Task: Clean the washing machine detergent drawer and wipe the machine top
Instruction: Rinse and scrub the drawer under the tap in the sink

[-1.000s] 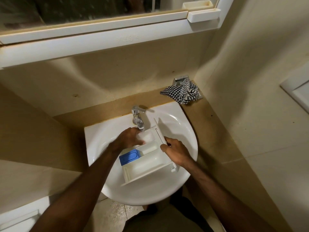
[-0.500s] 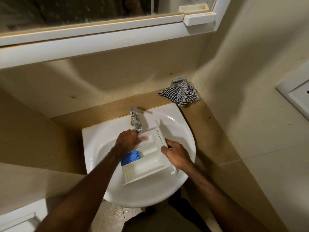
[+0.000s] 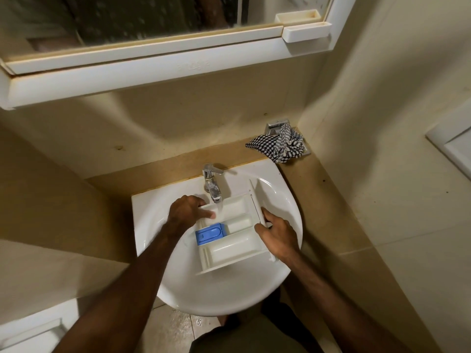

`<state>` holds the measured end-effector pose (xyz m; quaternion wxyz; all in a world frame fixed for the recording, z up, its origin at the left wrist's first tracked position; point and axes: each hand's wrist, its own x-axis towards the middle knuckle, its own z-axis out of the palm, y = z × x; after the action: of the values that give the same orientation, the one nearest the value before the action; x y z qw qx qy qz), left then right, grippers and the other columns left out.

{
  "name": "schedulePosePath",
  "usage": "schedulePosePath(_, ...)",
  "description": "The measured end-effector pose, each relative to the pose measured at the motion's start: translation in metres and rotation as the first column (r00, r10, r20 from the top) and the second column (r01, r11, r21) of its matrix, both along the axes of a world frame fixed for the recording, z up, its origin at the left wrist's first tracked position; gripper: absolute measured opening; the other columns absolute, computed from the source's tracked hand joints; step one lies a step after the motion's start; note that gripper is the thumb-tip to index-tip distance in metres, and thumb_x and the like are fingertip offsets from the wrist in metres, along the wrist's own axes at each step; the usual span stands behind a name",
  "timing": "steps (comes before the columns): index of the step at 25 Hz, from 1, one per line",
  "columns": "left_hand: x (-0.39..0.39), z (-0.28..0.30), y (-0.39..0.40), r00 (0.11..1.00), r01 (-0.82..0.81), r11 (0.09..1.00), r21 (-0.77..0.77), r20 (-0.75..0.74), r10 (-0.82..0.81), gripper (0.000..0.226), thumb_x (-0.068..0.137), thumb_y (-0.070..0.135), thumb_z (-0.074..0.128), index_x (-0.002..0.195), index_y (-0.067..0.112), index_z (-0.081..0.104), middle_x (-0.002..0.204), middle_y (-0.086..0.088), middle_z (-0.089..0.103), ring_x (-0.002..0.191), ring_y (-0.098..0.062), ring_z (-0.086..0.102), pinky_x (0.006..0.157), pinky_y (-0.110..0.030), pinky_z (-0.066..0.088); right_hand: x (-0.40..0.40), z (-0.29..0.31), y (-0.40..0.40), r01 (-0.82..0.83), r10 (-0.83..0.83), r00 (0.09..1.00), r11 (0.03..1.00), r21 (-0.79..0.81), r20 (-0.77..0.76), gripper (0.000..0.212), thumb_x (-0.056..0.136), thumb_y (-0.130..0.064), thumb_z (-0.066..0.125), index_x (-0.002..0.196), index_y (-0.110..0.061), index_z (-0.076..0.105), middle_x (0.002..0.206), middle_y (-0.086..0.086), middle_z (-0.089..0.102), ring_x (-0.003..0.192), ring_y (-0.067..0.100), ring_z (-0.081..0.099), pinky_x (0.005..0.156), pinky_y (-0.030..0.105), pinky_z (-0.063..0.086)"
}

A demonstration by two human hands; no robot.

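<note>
A white detergent drawer (image 3: 233,247) with a blue insert (image 3: 209,233) lies in the white sink (image 3: 229,294), its far end under the chrome tap (image 3: 212,183). My right hand (image 3: 276,234) grips the drawer's front panel on the right side. My left hand (image 3: 188,212) rests on the drawer's far left corner, with fingers reaching into the compartment beneath the spout. A black-and-white checked cloth (image 3: 279,146) lies crumpled on the ledge behind the sink, at the right.
A mirror cabinet with a white frame (image 3: 158,64) hangs above the sink. A chrome fitting (image 3: 276,124) sits behind the cloth. Tiled walls close in on both sides. A white fixture (image 3: 30,332) shows at the lower left.
My left hand has slid a little along the drawer's far compartment, fingers now stretched into it. The right hand keeps its hold on the front panel. The drawer stays in place.
</note>
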<state>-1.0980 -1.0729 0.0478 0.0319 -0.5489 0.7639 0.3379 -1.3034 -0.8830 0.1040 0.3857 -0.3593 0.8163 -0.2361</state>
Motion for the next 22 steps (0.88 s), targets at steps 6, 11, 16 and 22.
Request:
schedulePosePath(6,0.005,-0.001,0.026,0.997,0.072,0.967,-0.243,0.004,-0.073,0.037,0.103,0.036,0.059,0.134,0.018,0.065,0.130,-0.009,0.070,0.114,-0.031,0.064,0.098,-0.040,0.049,-0.004,-0.003,0.002,0.010,-0.010,0.999,1.000,-0.007,0.044,0.062,0.084,-0.044,0.053,0.146,-0.044,0.053,0.101,-0.011,0.075,0.088,0.015,0.068,0.080,0.032,0.054)
schedulePosePath(11,0.006,-0.005,0.092,0.962,0.134,0.745,-0.654,-0.093,-0.255,0.031,0.099,0.023,0.060,0.125,0.009,0.069,0.120,-0.010,0.069,0.113,-0.032,0.062,0.113,-0.049,0.042,0.003,-0.009,0.005,0.014,-0.011,0.997,0.999,-0.040,0.081,0.053,0.090,-0.037,0.055,0.142,-0.043,0.055,0.096,-0.012,0.074,0.085,0.013,0.068,0.084,0.040,0.060)
schedulePosePath(16,-0.010,-0.001,0.075,0.925,0.295,0.870,-0.395,-0.110,-0.363,0.038,0.107,0.035,0.044,0.138,0.025,0.063,0.138,0.003,0.068,0.124,-0.022,0.064,0.099,-0.033,0.049,0.024,-0.013,0.006,0.011,-0.007,0.998,0.998,-0.060,0.067,0.072,0.076,-0.053,0.049,0.147,-0.046,0.048,0.094,-0.010,0.074,0.083,0.016,0.070,0.084,0.042,0.061)
schedulePosePath(22,0.000,0.000,0.049,0.903,0.371,0.870,-0.325,-0.094,-0.420,0.035,0.107,0.041,0.048,0.135,0.032,0.067,0.133,0.004,0.071,0.116,-0.019,0.067,0.099,-0.029,0.049,0.018,-0.009,0.005,0.080,-0.073,0.992,0.994,-0.068,0.101,0.055,0.077,-0.046,0.051,0.130,-0.044,0.064,0.095,-0.015,0.074,0.086,0.012,0.068,0.084,0.038,0.058)
